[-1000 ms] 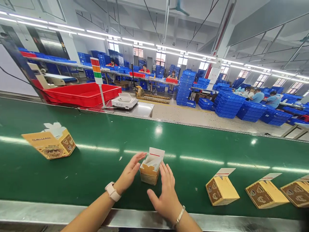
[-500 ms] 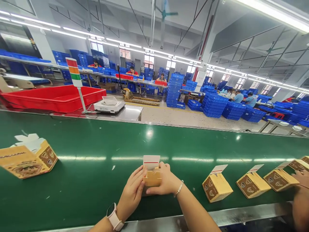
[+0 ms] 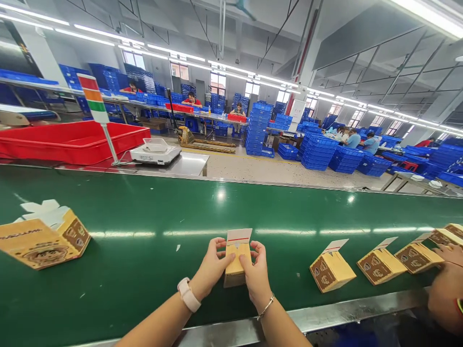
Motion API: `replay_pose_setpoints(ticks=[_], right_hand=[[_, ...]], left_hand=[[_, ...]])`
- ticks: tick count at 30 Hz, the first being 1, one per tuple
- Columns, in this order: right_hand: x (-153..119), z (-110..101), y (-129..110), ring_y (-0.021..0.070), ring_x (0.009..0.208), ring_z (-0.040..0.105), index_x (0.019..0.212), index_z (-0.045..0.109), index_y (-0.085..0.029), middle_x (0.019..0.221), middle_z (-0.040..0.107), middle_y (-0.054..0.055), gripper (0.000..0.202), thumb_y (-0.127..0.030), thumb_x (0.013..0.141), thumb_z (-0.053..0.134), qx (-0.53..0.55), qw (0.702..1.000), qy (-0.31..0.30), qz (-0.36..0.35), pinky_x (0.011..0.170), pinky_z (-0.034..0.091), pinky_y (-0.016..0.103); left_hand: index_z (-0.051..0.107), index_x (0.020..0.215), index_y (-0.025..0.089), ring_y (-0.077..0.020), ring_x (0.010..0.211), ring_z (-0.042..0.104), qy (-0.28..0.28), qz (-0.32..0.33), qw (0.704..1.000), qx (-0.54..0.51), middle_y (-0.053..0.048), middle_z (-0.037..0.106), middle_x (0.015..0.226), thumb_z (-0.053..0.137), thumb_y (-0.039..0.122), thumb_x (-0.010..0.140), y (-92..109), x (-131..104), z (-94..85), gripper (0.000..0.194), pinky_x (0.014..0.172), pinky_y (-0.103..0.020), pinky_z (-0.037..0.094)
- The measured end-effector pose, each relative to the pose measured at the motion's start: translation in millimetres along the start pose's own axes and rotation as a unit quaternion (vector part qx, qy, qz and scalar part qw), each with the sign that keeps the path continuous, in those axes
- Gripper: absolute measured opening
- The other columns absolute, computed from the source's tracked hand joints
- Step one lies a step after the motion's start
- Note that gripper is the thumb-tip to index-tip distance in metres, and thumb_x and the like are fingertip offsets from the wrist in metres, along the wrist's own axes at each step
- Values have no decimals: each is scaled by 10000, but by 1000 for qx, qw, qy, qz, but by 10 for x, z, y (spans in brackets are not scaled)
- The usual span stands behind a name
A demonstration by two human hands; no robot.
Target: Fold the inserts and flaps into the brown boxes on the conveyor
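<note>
A small yellow-and-brown carton [image 3: 234, 280] stands on the green belt in front of me. Its top is folded down, while a white flap with a red line sticks up at its far edge. My left hand [image 3: 212, 262] grips the carton's left side, thumb pressed on the top. From the right, my right hand [image 3: 257, 272] holds it in the same way, its thumb also on top. The fingertips behind the carton's sides are partly hidden.
An opened carton [image 3: 47, 243] lies at the belt's left. Several cartons with raised flaps stand to the right, including one nearby carton [image 3: 332, 272]. Another person's hand [image 3: 448, 255] touches the far-right cartons. Beyond the belt [image 3: 144, 289] are a red tray [image 3: 68, 153] and a scale [image 3: 155, 153].
The carton's top panel, open before, is now folded down with both thumbs on it. My hands have shifted slightly right, and the view has tilted a little.
</note>
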State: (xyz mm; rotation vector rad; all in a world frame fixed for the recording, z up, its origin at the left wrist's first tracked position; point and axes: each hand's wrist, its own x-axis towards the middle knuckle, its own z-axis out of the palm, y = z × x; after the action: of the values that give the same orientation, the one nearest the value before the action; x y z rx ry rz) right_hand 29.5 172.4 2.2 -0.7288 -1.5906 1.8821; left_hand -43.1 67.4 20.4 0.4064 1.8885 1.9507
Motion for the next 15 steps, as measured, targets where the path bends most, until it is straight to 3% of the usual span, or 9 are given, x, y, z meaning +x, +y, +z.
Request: replay_pose_setpoints(ticks=[4,8,10,12,15], right_hand=[[38,-42,-98,243,961,647,1087,485,-196,1062,610,105,500,-252,599,577,2,1000,-6,22,758,588,360],[118,-99,-105,240,824,681,1060,485,-187,963,646,91,479,-229,588,553,-3,999,-6,36,702,592,372],[151,-160,-101,248,812,675,1065,483,-189,951,641,94,457,-277,627,577,-11,999,15,31,698,585,390],[141,-251,-101,268,930,648,1103,475,-193,1052,615,121,466,-359,684,593,-19,998,50,21,788,561,426],[20,-418,-103,299,1188,506,1182,461,-202,1263,521,147,512,-465,763,592,-61,991,106,-58,974,445,478]], left_hand=[[543,988,120,-280,884,644,-90,-85,990,-65,-155,639,954,670,389,508,43,86,130,564,824,-418,533],[524,974,135,-304,928,639,-75,-84,990,-88,-167,638,984,710,438,518,42,98,319,579,813,-428,533],[524,992,146,-320,1015,612,-39,-57,994,-81,-172,621,1046,739,515,516,53,59,320,639,887,-456,507],[526,1020,166,-334,1157,537,12,-21,998,-63,-166,585,1147,749,599,508,87,-18,182,707,1024,-493,417],[510,1054,204,-364,1292,410,139,55,989,-16,-138,528,1246,697,708,531,156,-163,-340,750,1129,-567,276]])
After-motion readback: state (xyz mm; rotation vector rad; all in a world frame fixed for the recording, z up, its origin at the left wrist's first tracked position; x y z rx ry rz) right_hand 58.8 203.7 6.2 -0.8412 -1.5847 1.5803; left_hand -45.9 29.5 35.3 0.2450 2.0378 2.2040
